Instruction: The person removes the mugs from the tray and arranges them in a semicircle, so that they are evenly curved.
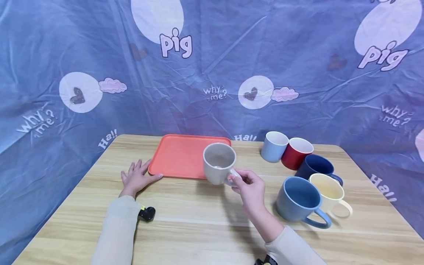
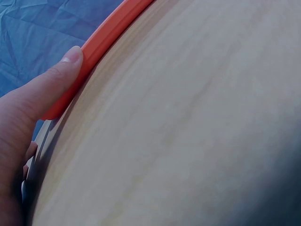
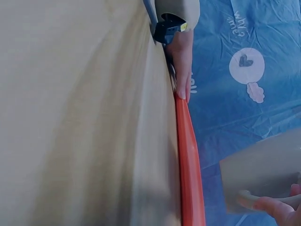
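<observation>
My right hand [image 1: 252, 189] pinches the handle of a light grey mug [image 1: 215, 173], which is upright with its mouth toward me. In the head view the mug overlaps the front right corner of an orange-red tray [image 1: 180, 156], and its shadow falls on the table. The right wrist view shows the same mug [image 3: 263, 169] raised above the tray's rim [image 3: 190, 179]. At the tray's front left corner lies my left hand [image 1: 137, 180], fingers spread. Its thumb [image 2: 61, 77] touches the tray's edge in the left wrist view.
On the right of the wooden table [image 1: 185, 228] several mugs stand close together: light blue [image 1: 272, 151], red [image 1: 291, 158], navy [image 1: 306, 169], cream [image 1: 332, 200] and greyish blue [image 1: 294, 206]. Some handles point right. A blue printed cloth [image 1: 198, 73] hangs behind the table.
</observation>
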Tool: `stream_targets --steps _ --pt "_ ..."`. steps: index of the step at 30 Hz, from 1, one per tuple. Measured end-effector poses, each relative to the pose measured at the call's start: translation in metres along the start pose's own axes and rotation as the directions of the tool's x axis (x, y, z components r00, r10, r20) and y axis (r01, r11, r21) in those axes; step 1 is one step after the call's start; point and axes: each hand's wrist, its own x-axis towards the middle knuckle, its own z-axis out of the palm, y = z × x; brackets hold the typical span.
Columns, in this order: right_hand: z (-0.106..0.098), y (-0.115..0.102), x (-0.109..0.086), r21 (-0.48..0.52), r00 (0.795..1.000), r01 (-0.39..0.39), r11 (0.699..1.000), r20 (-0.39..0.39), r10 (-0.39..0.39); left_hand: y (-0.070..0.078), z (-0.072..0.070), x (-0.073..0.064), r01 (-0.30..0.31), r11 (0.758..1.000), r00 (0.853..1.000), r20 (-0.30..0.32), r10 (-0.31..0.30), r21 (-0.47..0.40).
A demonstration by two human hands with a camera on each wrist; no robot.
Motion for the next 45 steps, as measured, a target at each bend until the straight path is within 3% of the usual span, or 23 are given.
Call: stream_targets --steps 8,17,29,37,45 --pt "-0.028 -0.009 -0.025 -0.032 0.998 -0.043 0.999 -0.053 0.042 0.0 0.0 0.0 0.0 1.0 1.0 0.004 0.0 0.003" --pt "-0.045 -0.017 -0.048 -0.045 0.988 -0.044 0.998 -0.149 0.037 -0.002 0.0 -0.002 0.004 1.0 1.0 -0.001 -0.004 -0.001" --pt "-0.054 -0.022 -0.064 0.007 0.965 -0.072 0.997 -0.25 0.072 0.0 -0.001 -0.003 -0.002 1.0 1.0 0.004 0.002 -0.01" --pt "-0.058 -0.023 -0.068 -0.026 0.951 -0.055 0.998 -0.306 0.045 0.002 -0.002 -0.004 -0.006 1.0 1.0 0.002 0.006 -0.007" --pt "-0.06 -0.025 -0.073 0.018 0.945 -0.009 1.0 -0.326 0.014 0.003 -0.002 -0.002 -0.005 1.0 1.0 0.006 0.005 -0.006"
